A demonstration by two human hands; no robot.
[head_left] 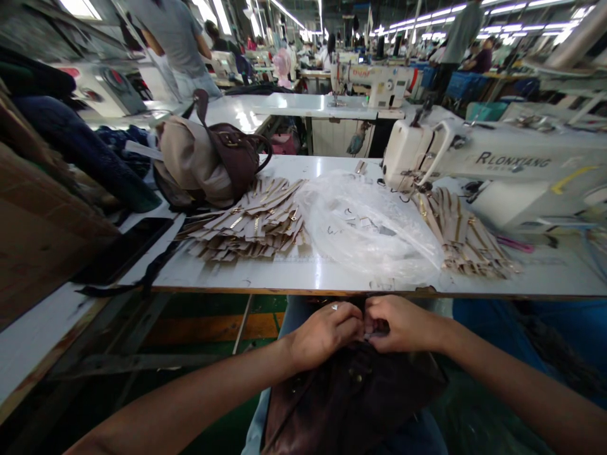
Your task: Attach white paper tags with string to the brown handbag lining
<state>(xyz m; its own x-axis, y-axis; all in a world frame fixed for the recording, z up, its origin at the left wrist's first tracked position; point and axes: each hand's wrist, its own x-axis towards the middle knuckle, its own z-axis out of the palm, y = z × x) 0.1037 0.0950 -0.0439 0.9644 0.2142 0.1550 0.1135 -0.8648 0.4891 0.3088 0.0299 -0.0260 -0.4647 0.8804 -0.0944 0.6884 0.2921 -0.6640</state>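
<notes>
A dark brown bag (pixel 351 398) rests on my lap below the table edge. My left hand (pixel 327 332) is closed at the bag's top edge, fingertips pinched together. Close beside it, my right hand (pixel 398 323) is also closed, with thumb and fingers curled at the same spot. What lies between the fingertips is too small and hidden to make out. Ahead on the table lie a heap of beige zippers (pixel 256 221) and a crumpled clear plastic bag (pixel 365 221).
A white sewing machine (pixel 497 158) stands at the right, more beige zippers (pixel 465 234) by its needle. At the left are a beige and brown handbag (pixel 203 151), a black phone-like slab (pixel 128 249) and a cardboard box (pixel 42 221). A person (pixel 175 44) stands beyond.
</notes>
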